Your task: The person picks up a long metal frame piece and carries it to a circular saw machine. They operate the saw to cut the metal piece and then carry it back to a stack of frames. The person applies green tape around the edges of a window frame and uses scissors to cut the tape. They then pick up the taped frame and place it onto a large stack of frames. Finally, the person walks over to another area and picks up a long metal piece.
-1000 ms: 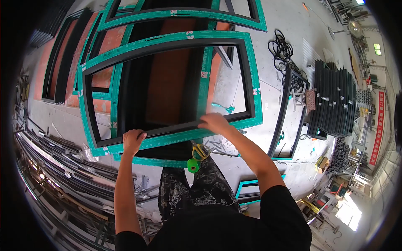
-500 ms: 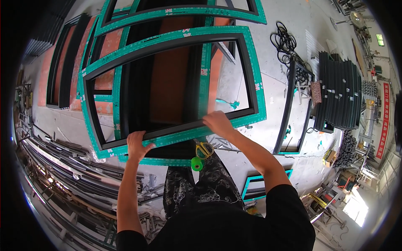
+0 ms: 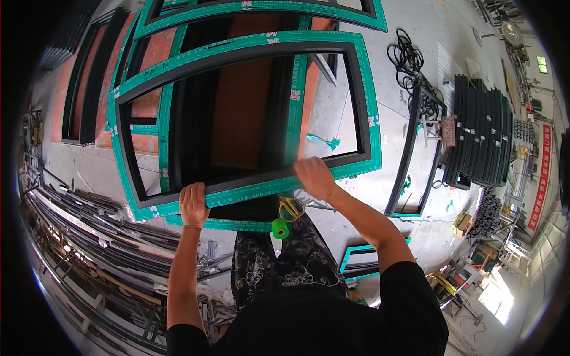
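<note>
A dark rectangular window frame, its outer face covered in green protective tape, lies tilted in front of me. My left hand has its fingers wrapped over the near rail, left of the middle. Farther right on that rail, my right hand curls its slightly blurred fingers over the inner edge. Both hands' fingertips are partly hidden by the rail. Just below the rail, by my legs, are yellow-handled scissors and a green tape roll.
Another green-taped frame lies beyond, over orange-red boards. A dark frame and a coiled black hose are on the floor to the right, near stacked dark profiles. Long metal bars fill the left side.
My left thumb has come in against the rail, where it stuck out before. The right hand has shifted slightly right along the rail. The view has moved a little.
</note>
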Action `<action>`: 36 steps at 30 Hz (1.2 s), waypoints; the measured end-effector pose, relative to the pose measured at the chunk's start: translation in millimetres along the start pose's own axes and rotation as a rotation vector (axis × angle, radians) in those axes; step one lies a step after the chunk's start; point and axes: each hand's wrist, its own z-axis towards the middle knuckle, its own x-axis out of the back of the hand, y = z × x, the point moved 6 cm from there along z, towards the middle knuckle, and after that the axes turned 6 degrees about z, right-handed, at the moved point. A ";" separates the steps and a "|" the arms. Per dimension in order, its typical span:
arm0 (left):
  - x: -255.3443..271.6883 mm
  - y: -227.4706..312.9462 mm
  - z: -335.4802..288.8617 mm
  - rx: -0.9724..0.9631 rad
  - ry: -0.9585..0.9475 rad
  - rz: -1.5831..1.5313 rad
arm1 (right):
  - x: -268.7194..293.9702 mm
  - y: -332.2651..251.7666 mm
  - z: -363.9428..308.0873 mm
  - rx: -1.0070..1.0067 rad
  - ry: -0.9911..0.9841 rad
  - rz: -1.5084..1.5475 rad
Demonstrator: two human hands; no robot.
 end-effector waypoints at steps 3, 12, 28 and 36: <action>-2.7 -4.1 -5.6 0.014 -0.040 0.015 | 4.6 -4.3 3.2 0.016 0.036 -0.003; -0.2 -43.4 -24.5 0.209 -0.073 0.055 | 59.5 -50.6 -41.9 -0.427 0.209 0.178; -28.2 41.6 47.1 -0.011 -0.393 -0.217 | -52.9 -167.2 -97.9 -0.398 -0.078 0.344; -46.5 86.0 79.6 0.031 -0.468 -0.232 | 62.7 -67.4 -89.7 -0.787 0.392 0.441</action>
